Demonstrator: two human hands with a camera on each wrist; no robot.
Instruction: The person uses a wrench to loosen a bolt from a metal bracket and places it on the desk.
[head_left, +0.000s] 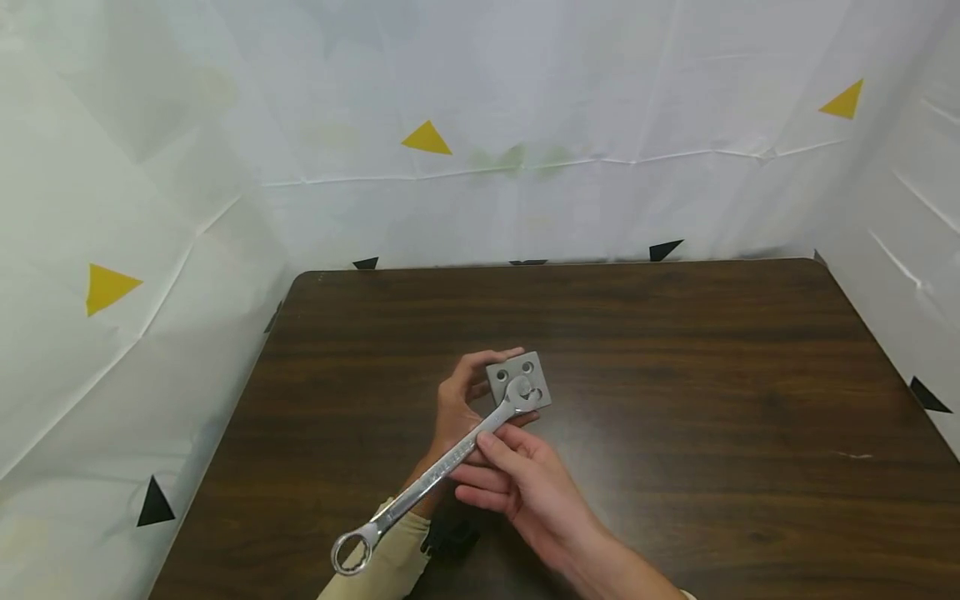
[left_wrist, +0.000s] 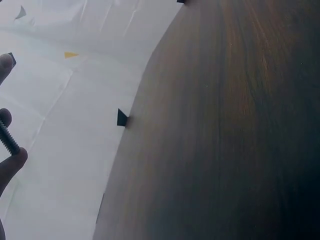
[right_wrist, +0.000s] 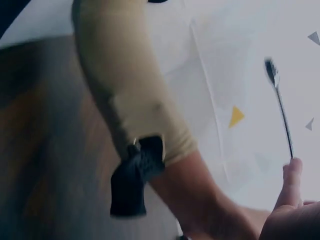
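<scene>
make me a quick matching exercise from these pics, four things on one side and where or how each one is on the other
Things:
1. shiny silver metal combination wrench
2. grey square metal plate with round holes
3. dark threaded bolt
4. dark brown wooden table

Places or states:
A. held up by the left hand
B. lies under both hands
C. shank pinched by the right hand, open end on the plate
D. shows between fingertips in the left wrist view

Pairs: 1-C, 2-A, 3-D, 4-B
</scene>
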